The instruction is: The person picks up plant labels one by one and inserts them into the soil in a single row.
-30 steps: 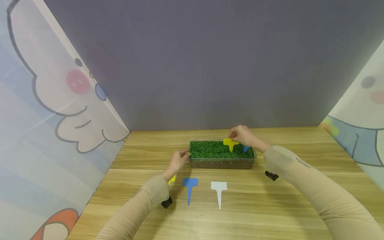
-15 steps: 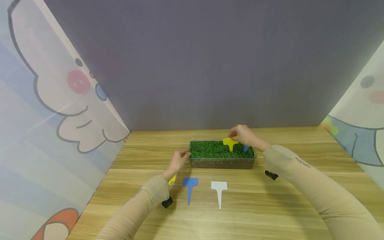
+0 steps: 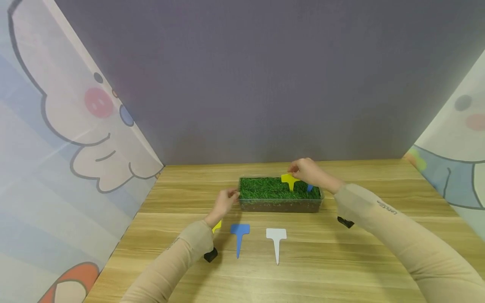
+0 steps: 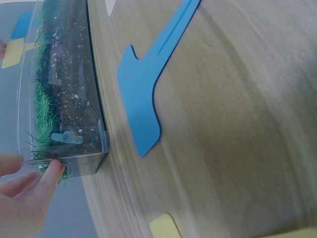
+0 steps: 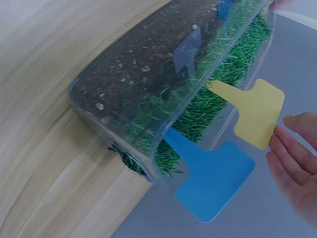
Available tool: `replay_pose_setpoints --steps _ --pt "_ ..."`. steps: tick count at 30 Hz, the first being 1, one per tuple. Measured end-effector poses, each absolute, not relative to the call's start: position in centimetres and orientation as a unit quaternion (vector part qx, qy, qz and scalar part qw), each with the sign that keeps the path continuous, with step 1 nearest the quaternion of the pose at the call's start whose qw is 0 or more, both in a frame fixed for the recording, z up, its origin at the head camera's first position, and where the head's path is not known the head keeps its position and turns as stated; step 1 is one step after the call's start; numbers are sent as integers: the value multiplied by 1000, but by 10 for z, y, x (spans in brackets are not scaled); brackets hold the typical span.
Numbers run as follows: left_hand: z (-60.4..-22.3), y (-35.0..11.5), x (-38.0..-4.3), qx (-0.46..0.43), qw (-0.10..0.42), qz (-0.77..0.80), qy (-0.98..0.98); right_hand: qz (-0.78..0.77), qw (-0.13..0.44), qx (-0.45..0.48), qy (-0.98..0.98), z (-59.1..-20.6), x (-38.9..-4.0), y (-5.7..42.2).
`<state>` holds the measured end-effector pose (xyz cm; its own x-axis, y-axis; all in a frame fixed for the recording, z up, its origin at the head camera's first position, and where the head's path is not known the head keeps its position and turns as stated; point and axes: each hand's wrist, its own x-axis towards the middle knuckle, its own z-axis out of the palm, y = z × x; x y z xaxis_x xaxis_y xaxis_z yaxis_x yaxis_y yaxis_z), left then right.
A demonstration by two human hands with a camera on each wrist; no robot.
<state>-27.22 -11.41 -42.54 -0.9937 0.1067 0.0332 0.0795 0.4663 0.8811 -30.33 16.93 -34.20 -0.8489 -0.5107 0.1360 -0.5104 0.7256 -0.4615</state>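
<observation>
A clear trough planter (image 3: 280, 206) of green grass over dark soil stands near the back of the table. My left hand (image 3: 223, 203) holds its left end, fingertips (image 4: 55, 166) against the end wall at the rim. At the right part of the grass, a yellow T-shaped plant label (image 5: 260, 111) stands with its stem down among the blades. My right hand (image 3: 308, 170) pinches that label's top edge between thumb and fingers. Just right of it, a blue plant label (image 5: 215, 176) stands in the grass, partly hidden by the hand in the head view.
In front of the planter lie a blue label (image 3: 240, 235) and a white label (image 3: 276, 240), points toward me. Another yellow label (image 3: 217, 227) is partly hidden under the left forearm. A dark wall (image 3: 280, 84) rises behind the table.
Almost nothing differs: both hands keep their places at the planter and the yellow label. The right sleeve has shifted slightly to the right.
</observation>
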Motion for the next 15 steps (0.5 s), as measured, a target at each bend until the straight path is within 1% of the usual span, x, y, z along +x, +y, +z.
replay_pose_setpoints --steps 7,15 --pt "-424 -114 -271 59 13 507 860 -239 -15 -277 931 -336 -292 163" --pt "-424 -114 -272 56 19 519 853 -210 -55 -325 920 -338 -267 148"
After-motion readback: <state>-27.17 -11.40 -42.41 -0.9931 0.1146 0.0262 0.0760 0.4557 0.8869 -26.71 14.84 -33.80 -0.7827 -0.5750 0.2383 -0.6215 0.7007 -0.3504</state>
